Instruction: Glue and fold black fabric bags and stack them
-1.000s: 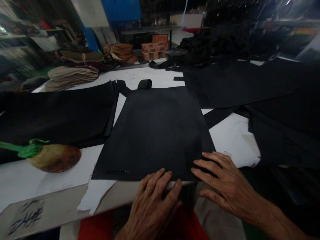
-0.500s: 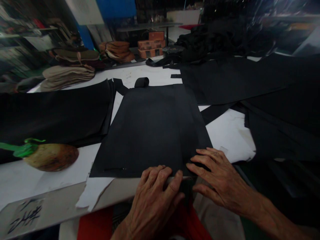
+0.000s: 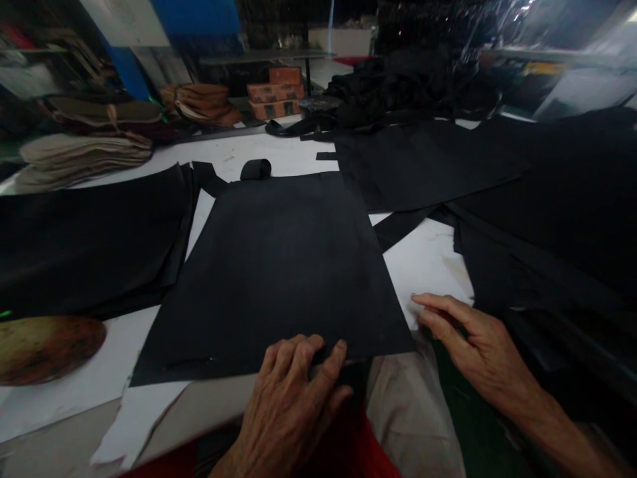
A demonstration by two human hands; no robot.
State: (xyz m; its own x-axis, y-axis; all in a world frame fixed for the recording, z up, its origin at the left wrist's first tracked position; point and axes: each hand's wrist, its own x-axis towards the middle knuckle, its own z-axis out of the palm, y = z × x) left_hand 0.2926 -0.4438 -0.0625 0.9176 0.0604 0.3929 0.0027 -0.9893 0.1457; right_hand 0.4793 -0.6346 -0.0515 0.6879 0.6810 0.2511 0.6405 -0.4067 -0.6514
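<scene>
A large black rectangular sheet lies flat on the white table, its near edge at the table's front. My left hand sits at the middle of that near edge, fingers curled over it and gripping it. My right hand is just right of the sheet's near right corner, off the sheet. Its fingers are stretched out and a little apart, with the fingertips on the white table surface and nothing held.
Stacks of black sheets lie to the left and right. A brown oval object rests at the near left. A small black roll sits behind the sheet. Beige and brown piles and orange blocks stand at the back.
My right hand has slid off the sheet's near right corner to the right, onto the white table. My left hand stays on the near edge. The view has turned to the right.
</scene>
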